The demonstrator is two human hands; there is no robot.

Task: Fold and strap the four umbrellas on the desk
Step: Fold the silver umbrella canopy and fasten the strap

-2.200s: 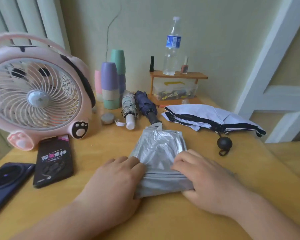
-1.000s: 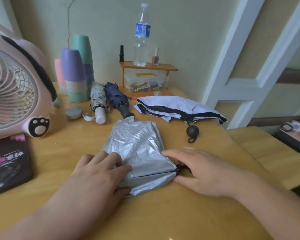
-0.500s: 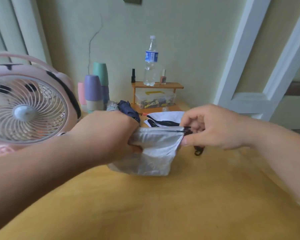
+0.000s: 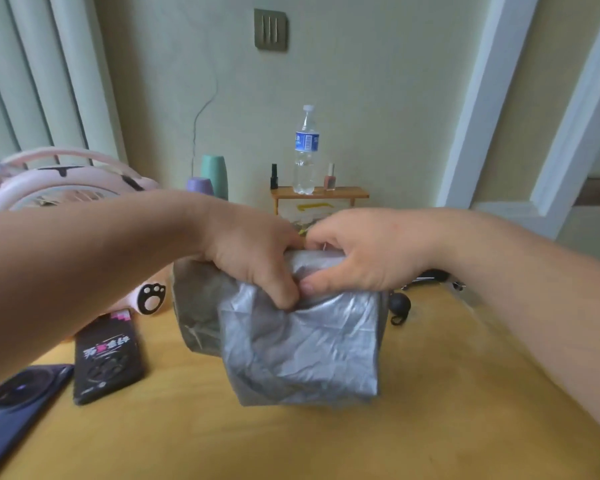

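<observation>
A silver umbrella (image 4: 302,351) hangs above the wooden desk (image 4: 326,441), its crinkled canopy drooping below both hands. My left hand (image 4: 257,258) grips its top edge from the left, thumb pressed into the fabric. My right hand (image 4: 357,258) grips the same edge from the right, thumb meeting the left thumb. A black round handle knob (image 4: 399,305) of the white and black umbrella shows just right of the silver canopy; the rest of that umbrella is mostly hidden behind my right arm. The other two umbrellas are hidden behind my hands.
A pink fan (image 4: 66,181) stands at the left. Two phones (image 4: 108,355) (image 4: 18,400) lie on the desk's left side. Stacked cups (image 4: 215,174), a small wooden shelf (image 4: 321,192) and a water bottle (image 4: 305,150) stand at the back wall.
The silver umbrella went from lying flat on the desk to being lifted in both hands. My hands have since come together at its top edge.
</observation>
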